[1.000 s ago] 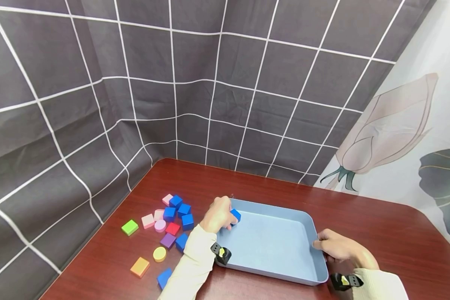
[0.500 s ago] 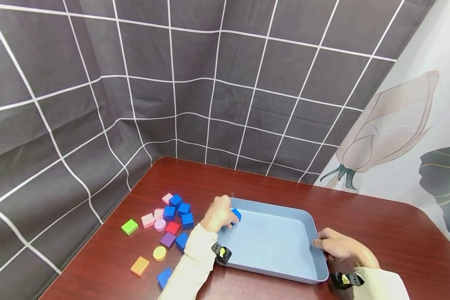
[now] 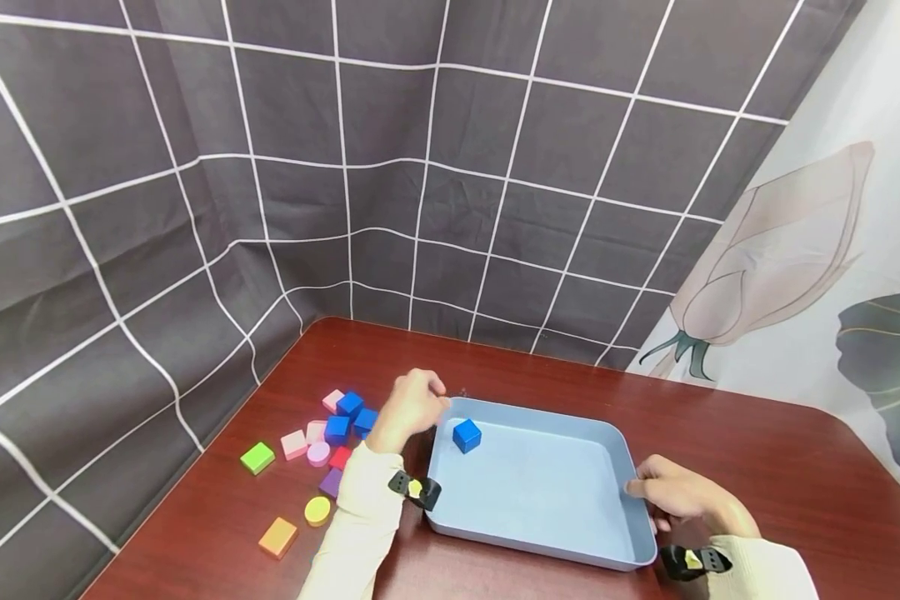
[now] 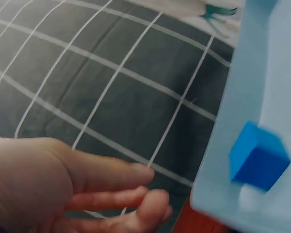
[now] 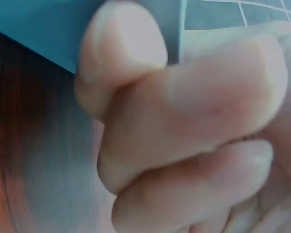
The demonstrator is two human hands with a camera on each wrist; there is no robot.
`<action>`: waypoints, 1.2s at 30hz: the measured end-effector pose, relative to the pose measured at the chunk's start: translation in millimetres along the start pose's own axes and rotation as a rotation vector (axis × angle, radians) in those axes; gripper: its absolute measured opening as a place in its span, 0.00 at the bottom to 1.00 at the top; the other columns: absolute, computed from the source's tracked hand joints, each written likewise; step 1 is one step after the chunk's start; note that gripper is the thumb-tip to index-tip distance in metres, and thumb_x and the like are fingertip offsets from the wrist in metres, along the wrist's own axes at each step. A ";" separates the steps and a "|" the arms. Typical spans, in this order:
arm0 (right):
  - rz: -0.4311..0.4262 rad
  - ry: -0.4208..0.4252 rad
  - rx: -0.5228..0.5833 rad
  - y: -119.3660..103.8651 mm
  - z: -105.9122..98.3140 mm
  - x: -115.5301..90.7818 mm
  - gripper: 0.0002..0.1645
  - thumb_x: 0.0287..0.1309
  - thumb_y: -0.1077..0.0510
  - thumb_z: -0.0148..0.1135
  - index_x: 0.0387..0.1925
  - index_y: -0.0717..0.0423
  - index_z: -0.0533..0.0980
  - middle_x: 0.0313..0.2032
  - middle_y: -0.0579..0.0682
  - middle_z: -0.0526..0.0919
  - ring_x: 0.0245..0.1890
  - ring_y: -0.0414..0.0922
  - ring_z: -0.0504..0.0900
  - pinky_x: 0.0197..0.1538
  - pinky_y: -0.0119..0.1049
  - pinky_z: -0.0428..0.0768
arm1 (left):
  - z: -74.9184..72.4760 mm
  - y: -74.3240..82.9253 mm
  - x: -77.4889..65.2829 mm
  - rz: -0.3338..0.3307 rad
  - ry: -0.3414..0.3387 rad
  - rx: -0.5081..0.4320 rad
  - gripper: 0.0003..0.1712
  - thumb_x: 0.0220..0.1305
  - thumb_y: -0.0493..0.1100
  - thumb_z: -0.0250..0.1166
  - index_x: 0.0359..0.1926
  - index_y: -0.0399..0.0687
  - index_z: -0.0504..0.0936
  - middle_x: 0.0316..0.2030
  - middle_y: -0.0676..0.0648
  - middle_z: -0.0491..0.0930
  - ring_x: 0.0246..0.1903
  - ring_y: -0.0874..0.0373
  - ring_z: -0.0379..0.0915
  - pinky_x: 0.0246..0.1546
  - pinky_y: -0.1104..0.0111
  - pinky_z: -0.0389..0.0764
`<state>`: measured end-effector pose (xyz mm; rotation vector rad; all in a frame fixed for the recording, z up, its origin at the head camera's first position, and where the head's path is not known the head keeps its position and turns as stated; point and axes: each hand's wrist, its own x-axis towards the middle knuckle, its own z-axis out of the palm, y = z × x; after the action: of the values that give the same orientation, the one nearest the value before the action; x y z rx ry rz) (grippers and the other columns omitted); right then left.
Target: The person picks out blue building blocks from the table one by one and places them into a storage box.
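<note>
A blue cube (image 3: 467, 436) lies alone on the floor of a light blue tray (image 3: 547, 492), close to its far left corner. Just outside that corner, above the left rim, hovers my left hand (image 3: 411, 407) with nothing in it. Its thumb and fingers are loosely bent and apart from the cube (image 4: 259, 158) in the left wrist view. My right hand (image 3: 673, 492) grips the tray's right wall, thumb over the rim. In the right wrist view its fingers (image 5: 184, 102) are curled, and part of the tray wall is hidden behind them.
Left of the tray, the table holds several blue cubes (image 3: 337, 430), pink blocks (image 3: 294, 444), a green block (image 3: 258, 457), a yellow disc (image 3: 317, 511) and an orange block (image 3: 278, 537). My left sleeve (image 3: 356, 517) hides some blocks. A gridded curtain (image 3: 390, 200) hangs behind.
My left hand has let go of the blue cube, leaving it in the tray, and has moved left and up past the rim. The right hand keeps its place on the tray.
</note>
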<state>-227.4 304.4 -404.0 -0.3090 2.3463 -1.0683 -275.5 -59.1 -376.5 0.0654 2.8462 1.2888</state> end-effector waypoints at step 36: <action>-0.022 0.313 -0.176 3.5 5.8 12.8 0.13 0.59 0.63 0.52 0.38 0.71 0.74 0.21 0.49 0.73 0.22 0.42 0.72 0.24 0.34 0.73 | -53.7 -55.9 -17.9 -0.495 0.132 0.180 0.27 0.56 0.48 0.62 0.47 0.28 0.73 0.39 0.29 0.72 0.41 0.36 0.66 0.41 0.50 0.68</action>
<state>-234.7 297.7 -414.6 -0.2466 2.7299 -0.9805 -261.1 -137.0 -383.1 -0.6973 2.8051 0.9626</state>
